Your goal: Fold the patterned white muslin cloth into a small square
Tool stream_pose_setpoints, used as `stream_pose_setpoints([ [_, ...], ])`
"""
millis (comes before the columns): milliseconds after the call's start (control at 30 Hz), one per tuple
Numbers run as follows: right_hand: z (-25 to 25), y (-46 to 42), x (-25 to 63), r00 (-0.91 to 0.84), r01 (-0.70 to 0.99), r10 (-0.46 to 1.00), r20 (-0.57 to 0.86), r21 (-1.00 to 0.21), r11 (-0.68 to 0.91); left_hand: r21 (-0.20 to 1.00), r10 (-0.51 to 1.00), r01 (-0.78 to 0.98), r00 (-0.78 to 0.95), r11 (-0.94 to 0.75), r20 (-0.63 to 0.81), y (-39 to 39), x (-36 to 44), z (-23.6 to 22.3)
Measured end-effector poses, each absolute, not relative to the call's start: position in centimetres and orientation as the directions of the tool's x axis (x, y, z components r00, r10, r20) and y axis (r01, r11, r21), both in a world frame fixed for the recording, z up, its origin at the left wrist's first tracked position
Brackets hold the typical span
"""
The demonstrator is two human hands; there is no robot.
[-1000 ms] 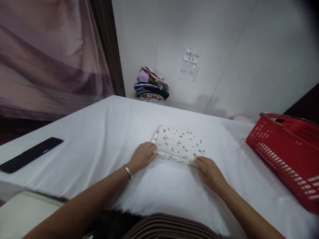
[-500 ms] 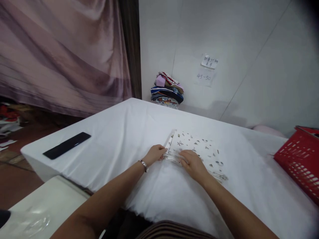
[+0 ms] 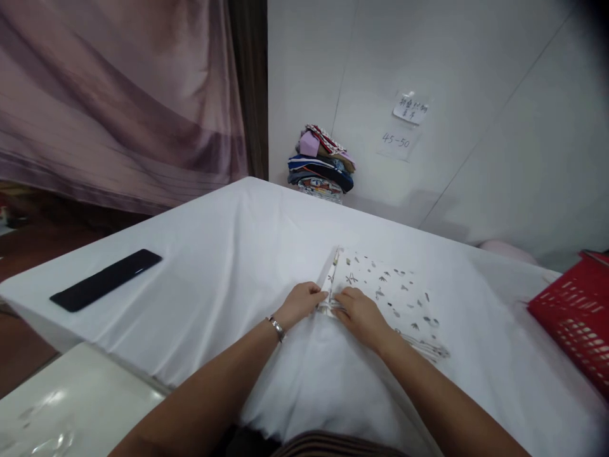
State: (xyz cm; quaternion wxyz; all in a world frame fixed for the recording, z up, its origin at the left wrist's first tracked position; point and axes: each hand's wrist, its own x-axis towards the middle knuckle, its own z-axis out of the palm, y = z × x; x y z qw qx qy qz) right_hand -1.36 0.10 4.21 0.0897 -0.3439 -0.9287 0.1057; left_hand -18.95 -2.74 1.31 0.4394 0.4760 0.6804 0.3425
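A folded white cloth (image 3: 390,293) printed with small dark marks lies on the white-covered table (image 3: 223,254) in front of me. My left hand (image 3: 301,303), with a bracelet on the wrist, curls its fingers around the cloth's near left corner. My right hand (image 3: 360,314) lies right beside it, fingers bent and pressing on that same corner of the cloth.
A black flat bar (image 3: 105,279) rests near the table's left edge. A red plastic basket (image 3: 575,317) stands at the right. A pile of folded coloured clothes (image 3: 322,165) sits against the far wall, under paper notes (image 3: 410,109). A pink curtain (image 3: 118,101) hangs at left.
My right hand has slid from the cloth's near right corner to its near left corner, beside my left hand. The view has swung leftward, pushing the basket toward the right edge.
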Motion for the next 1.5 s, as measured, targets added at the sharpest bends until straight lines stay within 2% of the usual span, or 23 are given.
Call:
stream_pose_setpoints([
  [67,4.2,0.2,-1.3,-0.742,0.605,0.661,0.113,-0.311,0.733,0.894,0.951,0.327,-0.148,0.307,-0.272,-2.7,-19.0,1.2],
  [267,3.6,1.2,-0.8,-0.63,0.554,0.756,0.18,-0.578,0.599,0.904,0.954,0.309,-0.138,0.296,-0.265,-2.7,-19.2,1.0],
  [433,3.6,1.3,-0.9,-0.496,0.528,0.841,0.216,-0.693,0.49,0.949,0.955,0.128,-0.105,0.29,-0.278,-3.0,-18.8,1.3],
  [567,3.7,0.8,-1.4,-0.52,0.489,0.808,0.277,-0.679,0.547,0.951,0.948,0.03,-0.092,0.308,-0.304,-3.2,-18.5,1.7],
  [667,3.5,0.6,-1.8,-0.544,0.474,0.784,0.298,-0.662,0.581,0.939,0.939,0.045,-0.065,0.34,-0.337,-3.5,-18.5,2.0],
  [867,3.1,0.5,-2.1,-0.524,0.424,0.768,0.369,-0.669,0.61,0.948,0.949,0.092,-0.103,0.306,-0.296,-3.7,-18.3,2.1],
  [1033,2.9,0.3,-2.1,-0.487,0.383,0.767,0.418,-0.688,0.617,0.956,0.953,0.025,-0.093,0.293,-0.289,-3.6,-18.2,2.0],
  [1200,2.7,0.2,-2.3,-0.473,0.369,0.771,0.426,-0.699,0.612,0.968,0.964,-0.051,-0.101,0.244,-0.248,-3.6,-17.8,1.9],
  [1500,2.1,-0.4,-2.5,-0.523,0.409,0.75,0.404,-0.653,0.637,0.983,0.979,-0.07,-0.1,0.17,-0.176,-3.9,-17.5,2.0],
])
